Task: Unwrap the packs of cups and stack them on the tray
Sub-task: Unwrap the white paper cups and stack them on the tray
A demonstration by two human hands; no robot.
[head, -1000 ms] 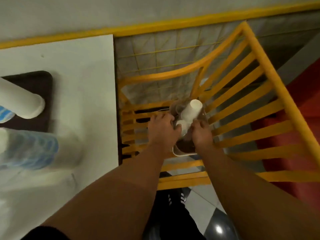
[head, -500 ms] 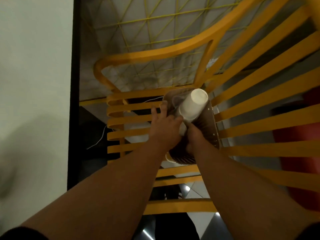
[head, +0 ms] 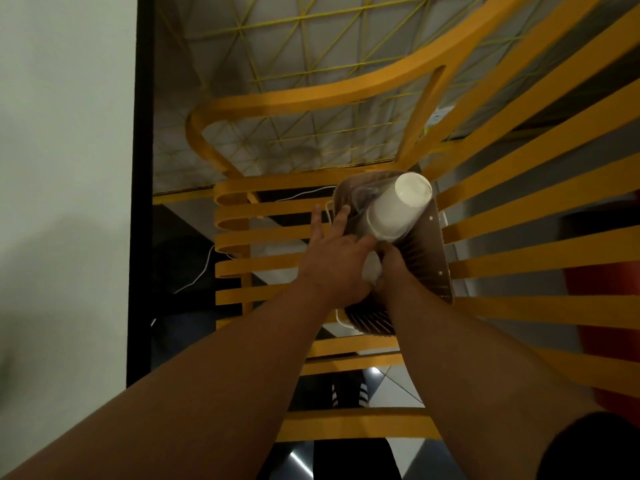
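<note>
Yellow slatted chair [head: 519,237] below, white table [head: 62,202] at left. Brown ribbed tray [head: 429,271] on chair seat, holding white cup stack [head: 398,209] lying tilted. Left hand [head: 336,261] fingers mostly straight, touching tray edge. Right hand [head: 394,271] fingers curled around stack's lower end.

Yellow slatted chair [head: 519,209] is filling most of the view, its curved backrest [head: 311,95] arching over a tiled floor with yellow grout lines [head: 277,46]. White tabletop [head: 62,168] is running down the left edge (black rim showing). Thin white cable [head: 199,275] is trailing beneath the slats. Striped shoe [head: 348,393] is peeking through lower down.
</note>
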